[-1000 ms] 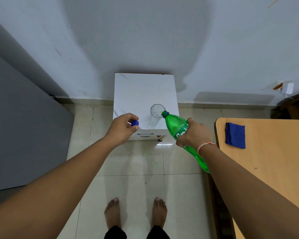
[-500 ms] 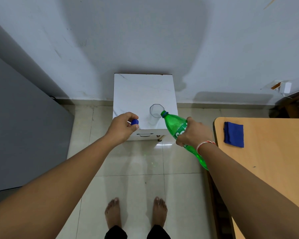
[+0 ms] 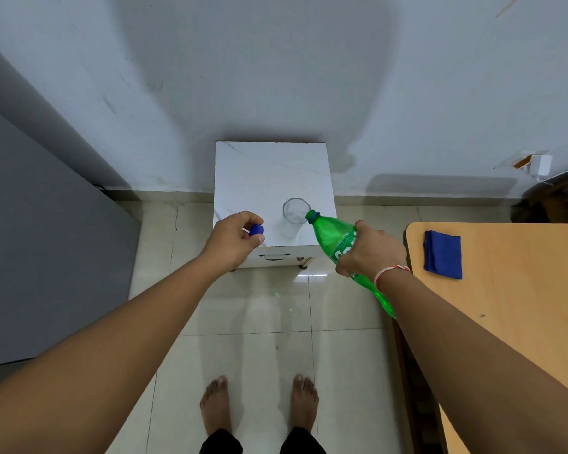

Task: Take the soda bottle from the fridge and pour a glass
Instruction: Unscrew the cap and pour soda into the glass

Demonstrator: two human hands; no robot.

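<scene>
Right hand (image 3: 371, 249) tilts the open soda bottle (image 3: 336, 239) to the glass (image 3: 295, 211); left hand (image 3: 235, 237) beside the glass pinches the cap (image 3: 256, 230); pouring seemingly about to start.

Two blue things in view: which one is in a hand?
The blue cap, pinched in the left hand beside the glass. The other, a folded blue cloth, lies untouched on the wooden table at the right.
</scene>
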